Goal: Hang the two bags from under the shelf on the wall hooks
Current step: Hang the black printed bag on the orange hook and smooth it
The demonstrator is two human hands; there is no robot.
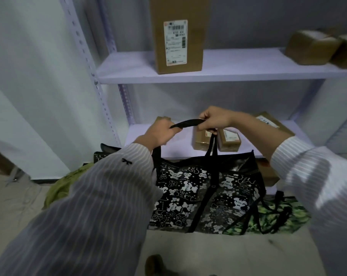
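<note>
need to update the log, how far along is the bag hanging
Nothing is hung yet. In hand: left hand and right hand grip the handle of the black bag before the shelf. Left: hang it, then the green bag, on the floor at right. No hooks show.

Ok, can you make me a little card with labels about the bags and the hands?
left hand: grips the black strap
right hand: pinches the same strap
bear bag: black with white bears, hanging from the strap
leafy bag: green, on the floor to the right, nobody holding it
shelf: cardboard boxes on it
hooks: not in view
</note>
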